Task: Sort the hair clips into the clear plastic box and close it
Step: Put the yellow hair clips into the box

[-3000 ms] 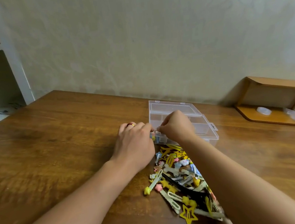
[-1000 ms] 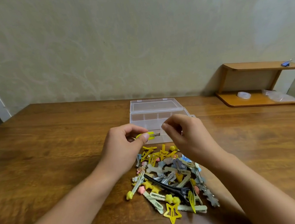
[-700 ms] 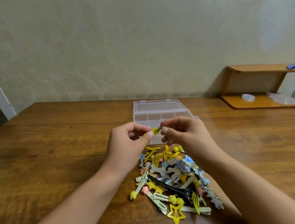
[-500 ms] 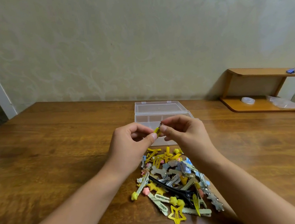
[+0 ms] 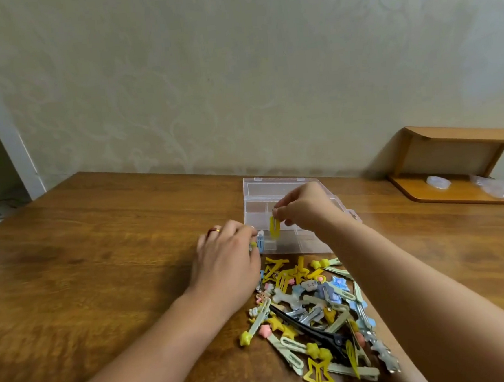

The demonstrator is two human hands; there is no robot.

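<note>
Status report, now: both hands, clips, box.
Right hand pinches yellow clip over open clear box. Left hand holds blue clip. Clip pile unsorted; nothing blocking.

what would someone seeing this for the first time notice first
The bright heap of hair clips on the wooden table, mostly yellow stars and pastel shapes, lies just in front of the open clear plastic box. Above the box, the right hand pinches a yellow clip that hangs down, while the left hand holds small clips beside the box's near left corner.

Yellow clip [image 5: 274, 227], clear box [image 5: 274, 189], brown table [image 5: 99, 263].
</note>
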